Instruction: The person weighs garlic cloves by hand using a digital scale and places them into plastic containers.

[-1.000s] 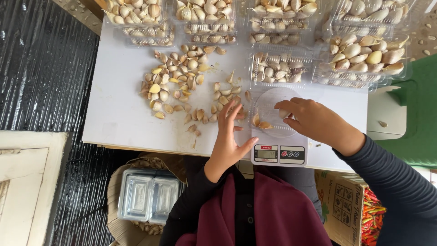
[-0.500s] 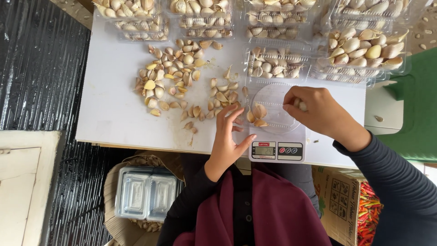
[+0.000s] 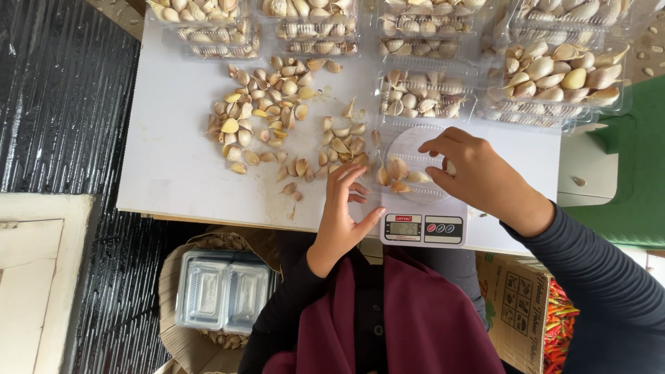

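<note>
Weighing garlic cloves on the small digital scale (image 3: pixel 424 208), by the look of it, at the near edge of the white counter (image 3: pixel 173 173). Left hand (image 3: pixel 343 211) just left of the scale, fingers (image 3: pixel 350 181) spread and released, holding nothing, tips close to the loose cloves (image 3: pixel 332 149) scattered left of the scale. Right hand (image 3: pixel 478 173) over the right side of the scale's clear round pan (image 3: pixel 409 149), fingers curled lightly; perhaps pinching one clove at the pan's edge, but too hidden to tell. Three or four cloves (image 3: pixel 398 170) already in the pan, toward its near left side. Best done, judging from this: feed cloves singly from the pile left of the scale, drop them near the pan's middle, then lift both hands clear of pan and housing before trusting the display (image 3: pixel 404 228). Worth keeping the wrist off the pan rim, since any resting weight would skew the reading. Behind the scale, filled clear clamshell boxes (image 3: pixel 554 76) in rows; left of and below the scale, beyond the counter's edge, empty clear trays (image 3: pixel 222 294) in a cardboard box.
</note>
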